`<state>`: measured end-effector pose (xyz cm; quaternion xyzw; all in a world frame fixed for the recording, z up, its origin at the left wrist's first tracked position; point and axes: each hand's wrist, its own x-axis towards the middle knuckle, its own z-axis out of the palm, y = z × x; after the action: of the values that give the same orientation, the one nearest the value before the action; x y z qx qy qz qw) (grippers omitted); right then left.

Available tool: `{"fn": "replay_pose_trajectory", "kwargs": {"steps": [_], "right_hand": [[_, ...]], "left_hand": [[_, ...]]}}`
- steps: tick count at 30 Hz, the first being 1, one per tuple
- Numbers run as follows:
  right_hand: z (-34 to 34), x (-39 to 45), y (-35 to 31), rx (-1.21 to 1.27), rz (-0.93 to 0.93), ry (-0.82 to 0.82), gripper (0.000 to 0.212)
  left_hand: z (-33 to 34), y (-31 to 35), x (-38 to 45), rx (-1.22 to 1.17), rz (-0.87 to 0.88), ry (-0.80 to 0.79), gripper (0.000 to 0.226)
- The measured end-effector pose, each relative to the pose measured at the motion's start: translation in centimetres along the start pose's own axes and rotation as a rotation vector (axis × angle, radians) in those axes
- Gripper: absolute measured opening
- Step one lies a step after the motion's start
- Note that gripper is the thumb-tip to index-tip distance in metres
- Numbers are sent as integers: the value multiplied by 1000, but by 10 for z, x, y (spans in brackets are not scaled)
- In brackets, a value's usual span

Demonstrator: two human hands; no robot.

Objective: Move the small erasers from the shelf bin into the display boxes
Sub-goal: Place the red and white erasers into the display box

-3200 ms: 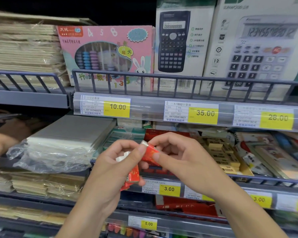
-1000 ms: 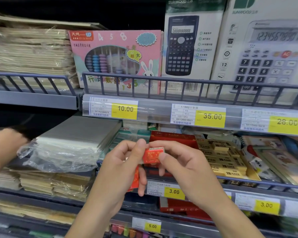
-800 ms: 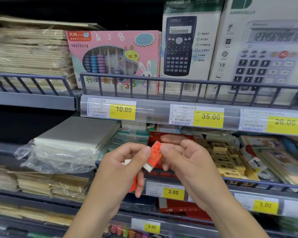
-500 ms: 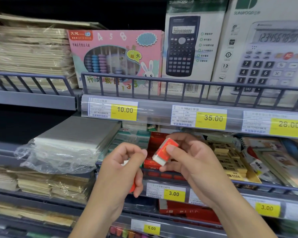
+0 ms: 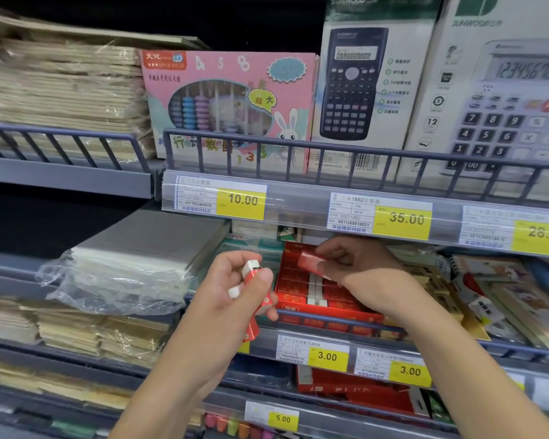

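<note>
Holding: the right hand (image 5: 358, 267) pinches one small eraser (image 5: 309, 259) between thumb and fingertips, just above the red display box (image 5: 317, 296) on the middle shelf.
Eraser look: a short block in a red paper sleeve; it looks blurred.
Left hand: the left hand (image 5: 232, 293) is nearer and to the left, fingers curled around several erasers (image 5: 252, 275) of the same kind, red sleeves with white ends that stick out between thumb and fingers.
Display box: red, with rows of red erasers lying flat inside and a few white ends showing; it stands behind the grey shelf rail (image 5: 339, 321).
Right arm pose: the forearm comes from the lower right, the wrist is bent to the left, over the box.
Price tags: a yellow tag (image 5: 327, 356) reads 3.00 below the box.
</note>
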<state>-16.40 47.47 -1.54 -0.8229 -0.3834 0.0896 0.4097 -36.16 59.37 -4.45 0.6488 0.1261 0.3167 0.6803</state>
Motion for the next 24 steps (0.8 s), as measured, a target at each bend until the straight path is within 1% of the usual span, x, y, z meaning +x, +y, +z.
{"fn": "replay_pose_trajectory", "kwargs": {"steps": [2, 4, 5, 8, 10, 16, 19, 24], "right_hand": [[1, 4, -1, -120, -11, -18, 8], [3, 5, -1, -161, -39, -37, 8], [4, 5, -2, -211, -56, -54, 12], [5, 5, -6, -411, -89, -135, 36], [5, 8, -8, -473, -125, -137, 39], [11, 16, -9, -460, -138, -23, 25], [15, 22, -10, -449, -135, -14, 23], [17, 24, -13, -480, -153, -38, 27]], "left_hand": [[-1, -1, 1, 2, 4, 19, 15], [-2, -2, 2, -15, 10, 38, 17], [-2, -3, 2, -26, 11, 47, 18], [-5, -1, 2, -27, -4, 66, 21], [-8, -1, 3, -22, -12, 73, 24], [-11, 1, 2, -15, -13, 61, 27], [-12, 1, 3, -23, -25, 61, 29], [-14, 1, 3, -27, -41, 54, 29]]}}
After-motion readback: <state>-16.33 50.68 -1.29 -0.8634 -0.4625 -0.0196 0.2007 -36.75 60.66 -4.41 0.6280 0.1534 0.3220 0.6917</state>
